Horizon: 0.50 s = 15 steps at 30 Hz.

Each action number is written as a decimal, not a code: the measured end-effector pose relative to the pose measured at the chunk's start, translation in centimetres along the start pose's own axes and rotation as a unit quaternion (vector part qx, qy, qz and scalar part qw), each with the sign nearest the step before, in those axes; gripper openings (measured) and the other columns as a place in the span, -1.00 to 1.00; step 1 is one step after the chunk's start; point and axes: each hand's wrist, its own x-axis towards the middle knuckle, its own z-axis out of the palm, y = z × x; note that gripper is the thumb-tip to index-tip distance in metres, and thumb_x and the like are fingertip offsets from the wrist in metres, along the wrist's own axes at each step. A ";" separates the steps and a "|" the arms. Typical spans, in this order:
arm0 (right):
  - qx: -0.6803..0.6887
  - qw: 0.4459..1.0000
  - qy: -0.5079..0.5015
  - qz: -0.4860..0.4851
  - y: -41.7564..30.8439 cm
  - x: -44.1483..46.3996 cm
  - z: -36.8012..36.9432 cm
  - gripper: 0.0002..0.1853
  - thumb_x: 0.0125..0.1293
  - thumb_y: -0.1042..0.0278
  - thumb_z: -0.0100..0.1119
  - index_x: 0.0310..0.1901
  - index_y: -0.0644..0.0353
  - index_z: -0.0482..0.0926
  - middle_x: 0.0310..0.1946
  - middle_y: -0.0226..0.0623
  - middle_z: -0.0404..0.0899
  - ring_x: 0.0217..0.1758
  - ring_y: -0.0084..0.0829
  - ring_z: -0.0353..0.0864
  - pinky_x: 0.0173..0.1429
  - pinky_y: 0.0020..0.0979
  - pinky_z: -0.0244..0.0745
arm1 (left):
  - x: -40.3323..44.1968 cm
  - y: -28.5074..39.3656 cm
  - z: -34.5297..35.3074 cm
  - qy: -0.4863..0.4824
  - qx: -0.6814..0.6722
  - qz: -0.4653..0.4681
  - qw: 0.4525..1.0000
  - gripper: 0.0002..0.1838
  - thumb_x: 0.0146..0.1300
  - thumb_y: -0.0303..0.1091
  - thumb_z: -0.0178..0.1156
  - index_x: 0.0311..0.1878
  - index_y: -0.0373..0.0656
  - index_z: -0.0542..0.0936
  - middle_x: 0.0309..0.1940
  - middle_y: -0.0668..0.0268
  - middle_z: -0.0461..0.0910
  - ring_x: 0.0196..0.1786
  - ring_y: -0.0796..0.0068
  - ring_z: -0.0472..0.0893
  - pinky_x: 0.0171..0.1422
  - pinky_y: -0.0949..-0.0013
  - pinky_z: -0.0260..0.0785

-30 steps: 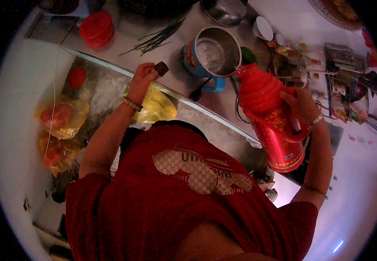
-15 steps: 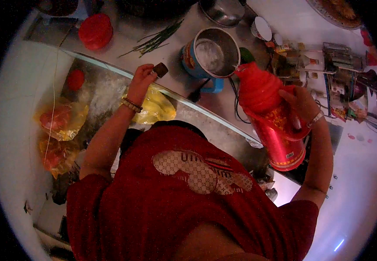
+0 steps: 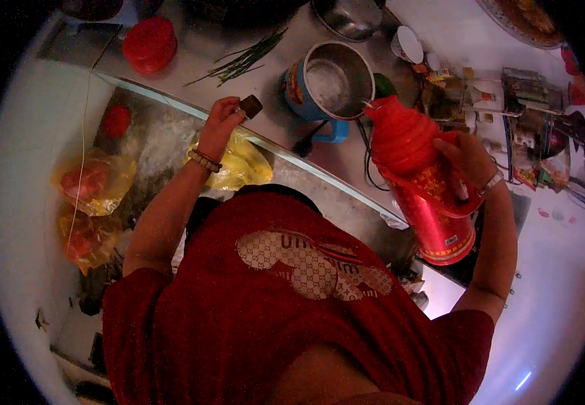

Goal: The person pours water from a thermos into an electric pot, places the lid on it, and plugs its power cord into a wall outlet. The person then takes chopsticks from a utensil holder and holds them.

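Note:
My right hand [image 3: 469, 162] is closed round the handle of a red thermos flask [image 3: 434, 223]. The flask is tilted, its mouth at the rim of a blue electric pot [image 3: 298, 91] with a steel inside. Water shows in the pot, and a thin stream seems to run from the flask's mouth. Between the fingers of my left hand [image 3: 221, 121] is a small dark brown stopper [image 3: 251, 106], held over the counter's front edge, left of the pot.
Green stalks [image 3: 242, 61] lie on the counter [image 3: 201, 44] behind my left hand. A red round container [image 3: 149, 45], a steel basin [image 3: 350, 19] and a white bowl [image 3: 407, 45] stand farther back. Yellow bags [image 3: 238, 165] lie below the counter edge. Utensils crowd the right side.
Almost nothing differs. Both hands keep their places, with the flask still tilted at the pot's rim; the view has shifted very slightly.

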 end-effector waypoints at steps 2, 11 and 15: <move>0.026 0.999 0.016 -0.014 -0.2 -0.3 0.1 -0.60 0.22 0.10 0.11 -0.21 0.37 0.55 -0.44 -0.08 0.60 -0.37 -0.34 0.59 -0.22 -0.33 0.43 | 0.1 -0.1 0.0 -0.001 -0.029 0.003 1.000 -0.62 0.16 -0.43 0.13 0.06 -0.20 0.34 0.01 0.21 0.41 0.04 0.45 0.40 0.14 0.42 0.26; 0.002 0.999 0.035 -0.018 -0.8 -0.5 -0.2 -0.59 0.20 0.08 0.11 -0.20 0.36 0.55 -0.41 -0.01 0.60 -0.33 -0.22 0.61 -0.19 -0.28 0.43 | 0.1 -0.1 -0.1 -0.010 -0.026 -0.008 1.000 -0.61 0.16 -0.42 0.14 0.07 -0.20 0.34 -0.02 0.21 0.42 0.02 0.45 0.41 0.11 0.43 0.27; -0.005 0.999 0.038 -0.026 -0.7 -0.4 -0.2 -0.59 0.20 0.08 0.11 -0.21 0.36 0.55 -0.40 0.00 0.59 -0.33 -0.21 0.60 -0.19 -0.27 0.43 | 0.3 -0.5 -0.2 -0.009 -0.015 0.004 1.000 -0.60 0.17 -0.41 0.14 0.07 -0.20 0.33 -0.01 0.19 0.42 0.02 0.44 0.42 0.11 0.42 0.28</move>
